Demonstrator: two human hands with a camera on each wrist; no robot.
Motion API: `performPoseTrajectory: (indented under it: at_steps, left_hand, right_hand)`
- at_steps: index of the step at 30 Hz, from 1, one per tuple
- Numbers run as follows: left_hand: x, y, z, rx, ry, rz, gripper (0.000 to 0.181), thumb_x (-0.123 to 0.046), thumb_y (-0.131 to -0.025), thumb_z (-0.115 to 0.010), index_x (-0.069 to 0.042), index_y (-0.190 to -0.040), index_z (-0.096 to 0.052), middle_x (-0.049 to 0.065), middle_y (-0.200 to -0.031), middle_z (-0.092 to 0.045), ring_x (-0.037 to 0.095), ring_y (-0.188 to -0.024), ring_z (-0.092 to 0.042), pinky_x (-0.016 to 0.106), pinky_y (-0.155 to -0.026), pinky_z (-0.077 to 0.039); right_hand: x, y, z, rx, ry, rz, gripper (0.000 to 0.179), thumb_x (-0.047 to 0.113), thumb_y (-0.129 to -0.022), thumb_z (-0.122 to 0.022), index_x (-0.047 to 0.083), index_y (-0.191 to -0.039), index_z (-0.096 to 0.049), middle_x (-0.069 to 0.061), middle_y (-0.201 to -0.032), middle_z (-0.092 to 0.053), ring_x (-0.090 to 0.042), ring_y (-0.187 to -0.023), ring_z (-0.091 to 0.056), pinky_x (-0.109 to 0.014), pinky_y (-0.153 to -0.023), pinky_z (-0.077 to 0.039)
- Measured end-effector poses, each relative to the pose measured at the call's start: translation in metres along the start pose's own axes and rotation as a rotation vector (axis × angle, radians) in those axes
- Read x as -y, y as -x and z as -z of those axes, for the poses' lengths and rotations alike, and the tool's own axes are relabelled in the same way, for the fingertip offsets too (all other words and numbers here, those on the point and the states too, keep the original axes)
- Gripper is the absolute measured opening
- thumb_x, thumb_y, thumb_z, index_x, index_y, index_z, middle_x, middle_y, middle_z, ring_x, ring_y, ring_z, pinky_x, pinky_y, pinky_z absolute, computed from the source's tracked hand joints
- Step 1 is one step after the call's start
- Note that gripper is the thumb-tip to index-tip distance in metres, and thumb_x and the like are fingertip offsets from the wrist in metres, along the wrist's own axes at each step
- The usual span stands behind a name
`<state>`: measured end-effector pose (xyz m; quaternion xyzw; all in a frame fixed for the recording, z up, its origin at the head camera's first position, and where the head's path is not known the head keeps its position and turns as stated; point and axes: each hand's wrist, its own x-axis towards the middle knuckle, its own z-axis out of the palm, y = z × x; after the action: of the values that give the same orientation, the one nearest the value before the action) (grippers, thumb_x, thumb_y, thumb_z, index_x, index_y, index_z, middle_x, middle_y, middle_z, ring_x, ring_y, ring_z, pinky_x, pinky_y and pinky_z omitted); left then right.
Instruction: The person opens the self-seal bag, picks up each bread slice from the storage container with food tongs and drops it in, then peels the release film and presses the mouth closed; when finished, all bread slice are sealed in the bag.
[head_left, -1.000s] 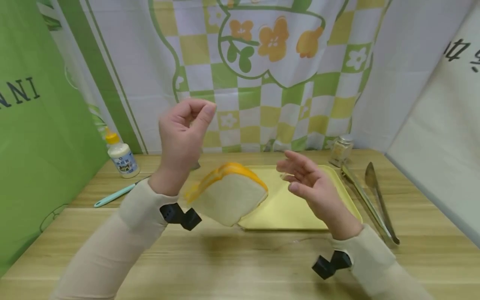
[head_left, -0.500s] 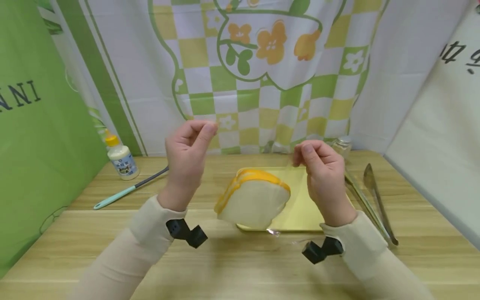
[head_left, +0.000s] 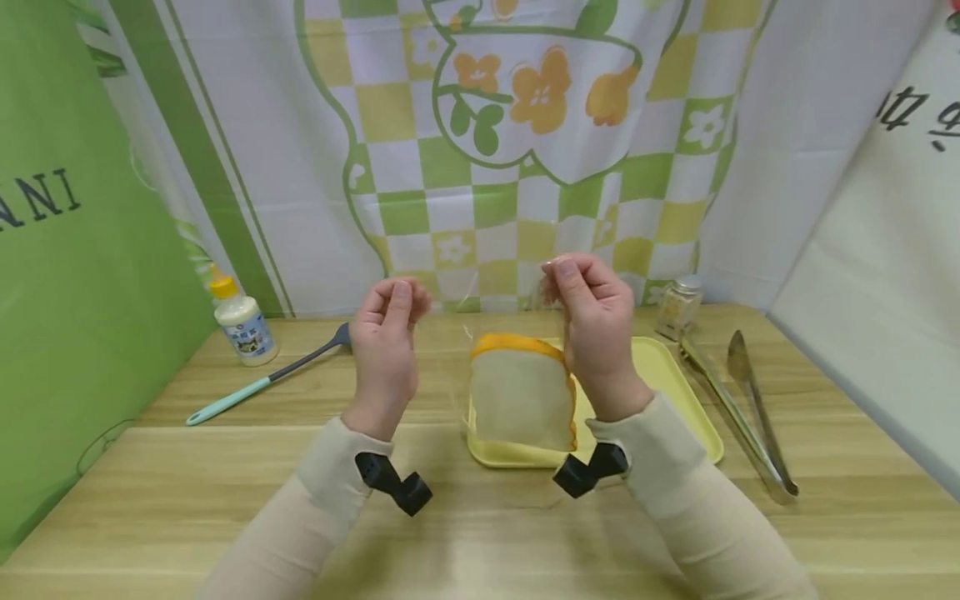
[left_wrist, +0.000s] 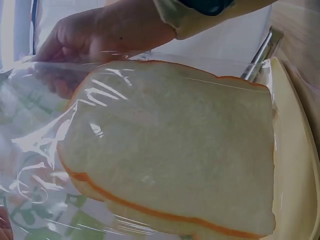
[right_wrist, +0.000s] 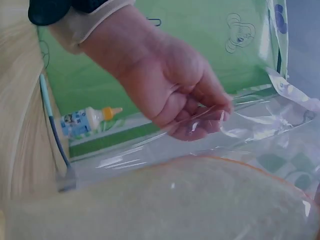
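Sliced bread [head_left: 521, 400] with orange-brown crust hangs inside a clear plastic bag [left_wrist: 42, 140], overlapping the yellow tray [head_left: 678, 408] in the head view. My left hand [head_left: 386, 350] pinches the bag's upper edge on the left; in the right wrist view the left hand [right_wrist: 165, 95] shows curled fingers against the film. On the other side my right hand [head_left: 596, 325] pinches the bag's upper edge, thumb against fingers. The left wrist view has that right hand [left_wrist: 100, 35] behind the bread's edge. Film stretches between both hands, wrinkled and shiny.
A squeeze bottle [head_left: 246, 325] with a yellow cap and a spatula [head_left: 240, 398] with a turquoise handle are at the left. A glass jar [head_left: 680, 307] stands back right, with metal tongs [head_left: 731, 408] beside the tray. Patterned curtains enclose the wooden table [head_left: 420, 533].
My right hand has gone from open fingers to pinching the bag's edge. My left hand has come down and the hands are closer together. The bread has shifted right and hangs straighter.
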<state>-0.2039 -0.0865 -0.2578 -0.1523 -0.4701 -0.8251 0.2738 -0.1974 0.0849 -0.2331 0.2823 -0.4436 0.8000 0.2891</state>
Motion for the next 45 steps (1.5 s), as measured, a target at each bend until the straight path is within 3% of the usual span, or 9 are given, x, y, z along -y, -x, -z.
performPoseTrajectory:
  at_steps: [5,10,14,19,24,30,35,42,45]
  left_hand:
    - [0.011,-0.001,0.002,-0.088,0.084,0.067,0.016,-0.011,-0.095,-0.049,-0.01,-0.083,-0.06,-0.002,-0.073,-0.059,0.009,-0.07,-0.06,0.021,-0.073,-0.05]
    - [0.012,0.0,0.002,-0.162,0.123,0.078,0.017,-0.01,-0.095,-0.048,-0.01,-0.083,-0.059,-0.001,-0.069,-0.058,0.009,-0.065,-0.059,0.019,-0.068,-0.05]
    - [0.004,-0.007,0.006,-0.217,0.193,0.043,0.015,-0.011,-0.094,-0.049,-0.007,-0.083,-0.058,0.001,-0.068,-0.056,0.011,-0.063,-0.058,0.019,-0.065,-0.05]
    - [0.002,-0.01,0.004,-0.234,0.215,0.038,0.017,-0.011,-0.094,-0.048,-0.007,-0.082,-0.058,0.002,-0.066,-0.056,0.011,-0.062,-0.058,0.019,-0.064,-0.049]
    - [0.012,0.0,-0.007,-0.206,0.221,0.098,0.019,-0.009,-0.096,-0.046,-0.008,-0.081,-0.058,0.001,-0.069,-0.054,0.01,-0.063,-0.056,0.018,-0.064,-0.048]
    - [0.012,0.004,-0.012,-0.19,0.262,0.082,0.02,-0.006,-0.096,-0.044,-0.007,-0.081,-0.058,0.001,-0.07,-0.054,0.011,-0.063,-0.056,0.019,-0.067,-0.048]
    - [0.004,-0.002,-0.001,-0.182,0.254,0.047,0.019,-0.008,-0.096,-0.045,-0.007,-0.082,-0.058,0.002,-0.071,-0.053,0.011,-0.065,-0.055,0.019,-0.067,-0.049]
    - [0.007,-0.003,0.029,-0.186,0.119,0.097,0.016,-0.011,-0.095,-0.049,-0.008,-0.082,-0.058,0.001,-0.07,-0.056,0.01,-0.063,-0.058,0.019,-0.065,-0.05]
    - [0.004,-0.004,0.039,-0.194,0.088,0.067,0.015,-0.013,-0.094,-0.051,-0.008,-0.083,-0.059,0.001,-0.069,-0.056,0.011,-0.064,-0.058,0.019,-0.065,-0.049]
  right_hand:
    - [-0.003,0.005,-0.008,-0.028,-0.019,-0.037,0.028,-0.004,-0.092,-0.047,0.007,-0.073,-0.064,0.0,-0.069,-0.06,-0.01,-0.061,-0.052,-0.02,-0.058,-0.044]
    - [-0.001,0.005,-0.01,0.181,0.315,0.077,0.017,-0.002,-0.091,-0.052,-0.011,-0.08,-0.061,0.007,-0.068,-0.057,-0.011,-0.057,-0.048,-0.022,-0.055,-0.044]
    - [0.002,-0.003,0.007,0.222,0.506,0.183,0.016,0.0,-0.091,-0.054,-0.012,-0.084,-0.062,0.004,-0.061,-0.052,-0.01,-0.049,-0.042,-0.021,-0.046,-0.037]
    - [-0.005,-0.007,0.018,0.157,0.455,0.205,0.021,0.003,-0.092,-0.054,-0.015,-0.083,-0.06,-0.004,-0.053,-0.044,-0.011,-0.046,-0.038,-0.02,-0.043,-0.032]
    - [-0.023,0.001,-0.001,0.171,0.362,0.242,0.022,0.003,-0.093,-0.052,-0.016,-0.084,-0.058,-0.009,-0.053,-0.042,-0.008,-0.045,-0.036,-0.021,-0.043,-0.031]
    - [-0.04,0.007,-0.015,0.201,0.319,0.304,0.027,0.008,-0.095,-0.05,-0.016,-0.084,-0.056,-0.011,-0.053,-0.042,-0.006,-0.044,-0.034,-0.022,-0.041,-0.03]
    - [-0.045,0.006,-0.007,0.192,0.344,0.307,0.034,0.016,-0.095,-0.051,-0.016,-0.085,-0.057,-0.015,-0.054,-0.043,-0.007,-0.047,-0.037,-0.021,-0.043,-0.032]
    - [-0.052,0.012,0.014,0.214,0.41,0.248,0.027,0.011,-0.094,-0.053,-0.014,-0.085,-0.06,-0.013,-0.056,-0.044,-0.005,-0.048,-0.036,-0.02,-0.045,-0.032]
    - [-0.05,0.015,0.018,0.211,0.401,0.205,0.032,0.017,-0.094,-0.054,-0.015,-0.086,-0.059,-0.009,-0.057,-0.045,-0.005,-0.049,-0.038,-0.021,-0.046,-0.033]
